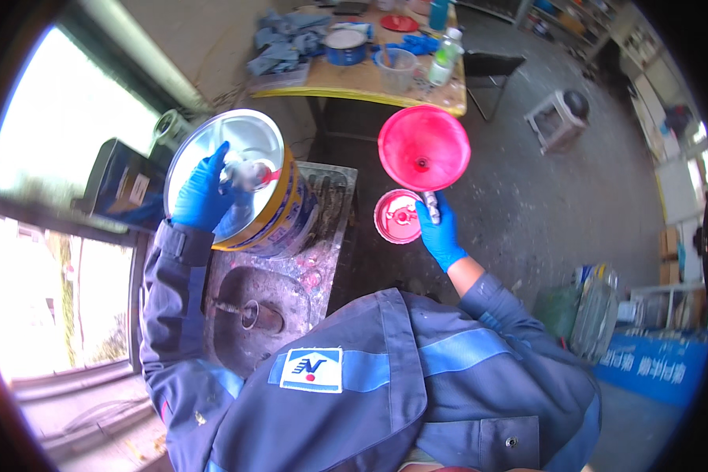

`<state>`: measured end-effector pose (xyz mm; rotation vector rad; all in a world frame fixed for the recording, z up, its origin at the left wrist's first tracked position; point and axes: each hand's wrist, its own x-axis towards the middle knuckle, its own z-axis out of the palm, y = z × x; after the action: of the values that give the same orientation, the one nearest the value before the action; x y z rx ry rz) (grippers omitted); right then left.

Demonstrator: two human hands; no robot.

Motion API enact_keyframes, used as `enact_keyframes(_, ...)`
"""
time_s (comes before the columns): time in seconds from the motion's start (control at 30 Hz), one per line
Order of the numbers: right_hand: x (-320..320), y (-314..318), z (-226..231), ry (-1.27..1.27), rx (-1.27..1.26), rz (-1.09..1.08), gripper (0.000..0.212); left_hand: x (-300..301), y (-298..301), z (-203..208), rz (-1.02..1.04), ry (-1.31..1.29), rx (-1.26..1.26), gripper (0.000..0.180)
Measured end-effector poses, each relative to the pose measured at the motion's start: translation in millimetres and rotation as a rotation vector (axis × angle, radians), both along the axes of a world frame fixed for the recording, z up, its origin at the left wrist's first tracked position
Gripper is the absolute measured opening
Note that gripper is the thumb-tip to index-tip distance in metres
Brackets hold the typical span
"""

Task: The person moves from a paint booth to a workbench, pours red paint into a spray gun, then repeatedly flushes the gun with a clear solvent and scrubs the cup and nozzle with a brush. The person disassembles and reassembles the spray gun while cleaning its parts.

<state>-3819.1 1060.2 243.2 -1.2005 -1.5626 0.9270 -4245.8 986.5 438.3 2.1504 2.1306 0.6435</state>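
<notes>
In a blue glove, my left hand (203, 193) reaches over the mouth of a large metal pail (267, 130) with a yellow and blue outside. Its fingers close round a crumpled whitish rag (248, 173) with red on it. My right hand (442, 234), gloved in blue too, is out in front to the right. It grips something grey and silvery just below a funnel-shaped cup (425, 130), whose inside is coated pink-red with a dark hole at the bottom. Against the fingers is a round lid (385, 216) smeared red; whether the hand holds it is hard to tell.
Under the pail stands a stained sink unit (322, 295), a metal cup (261, 317) in its basin. A yellow-edged table (330, 82) ahead bears rags, a tin, a clear tub and bottles. To the right are a stool (558, 118) and a blue box (645, 368).
</notes>
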Motion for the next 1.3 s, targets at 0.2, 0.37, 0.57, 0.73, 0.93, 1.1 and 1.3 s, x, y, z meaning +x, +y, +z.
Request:
enact_keyframes(0.2,15.3,-20.9,-9.1,0.015,-0.010,0.033,0.051,-0.9,26.9,-4.3,0.158,-0.787,-0.066,0.046)
enact_keyframes(0.37,28.0,-34.6,-5.6,0.005,0.022,-0.007,0.056,35.3,30.5,-10.3,0.471,-0.951,0.314,0.022)
enact_keyframes(0.57,53.0,-50.1,-29.1,-0.024,-0.052,-0.045,0.056,139.7,-2.6,-5.3,0.363,-1.044,0.477,0.025)
enact_keyframes(0.73,91.1,-65.3,-56.8,-0.097,-0.026,-0.049,0.060,211.4,-5.9,7.5,0.225,-1.420,0.188,0.028)
enact_keyframes(0.93,149.8,-76.5,-76.4,-0.229,-0.065,-0.074,0.066,276.5,16.9,-0.3,0.312,-1.659,-0.133,0.034)
enact_keyframes(1.1,192.2,-73.9,-101.0,-0.345,-0.201,-0.110,0.067,330.7,40.1,-34.4,0.498,-1.755,-0.280,0.030)
enact_keyframes(1.3,231.2,-63.1,-131.8,-0.539,-0.202,-0.097,0.063,408.8,69.9,-86.1,0.778,-1.565,-0.302,0.015)
